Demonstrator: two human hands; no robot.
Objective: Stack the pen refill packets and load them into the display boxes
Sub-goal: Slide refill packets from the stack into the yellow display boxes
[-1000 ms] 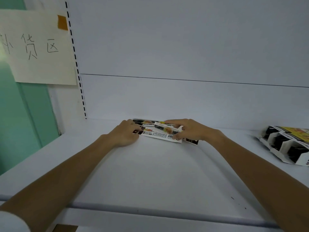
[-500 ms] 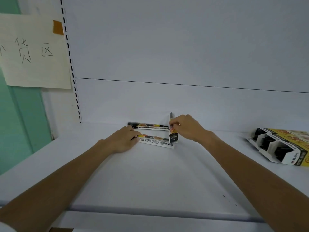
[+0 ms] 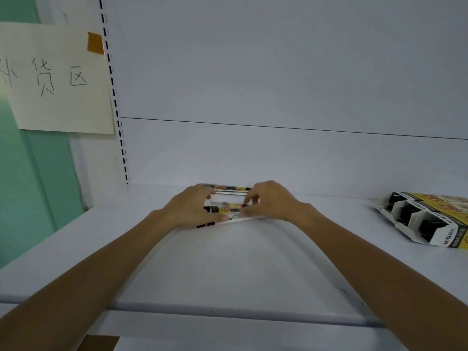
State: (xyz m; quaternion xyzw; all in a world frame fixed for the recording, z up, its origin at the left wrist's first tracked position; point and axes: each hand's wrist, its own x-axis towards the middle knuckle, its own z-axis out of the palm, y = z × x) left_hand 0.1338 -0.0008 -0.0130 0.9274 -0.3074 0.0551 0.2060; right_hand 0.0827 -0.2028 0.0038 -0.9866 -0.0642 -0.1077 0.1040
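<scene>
A small pile of pen refill packets, white with black and yellow print, lies flat near the back of the white shelf. My left hand grips the pile's left end with curled fingers. My right hand pinches the top packet at its right end. One more packet lies behind them against the back wall. The display box, yellow, white and black with several open compartments, lies on its side at the far right, well apart from both hands.
A white back panel rises right behind the packets. A slotted upright runs down the left. A paper sign with handwriting is taped beside it. The shelf's front lip crosses below my forearms.
The packet that my right hand held upright half a second ago now lies flat on the pile. Both hands have closed in on the pile's ends.
</scene>
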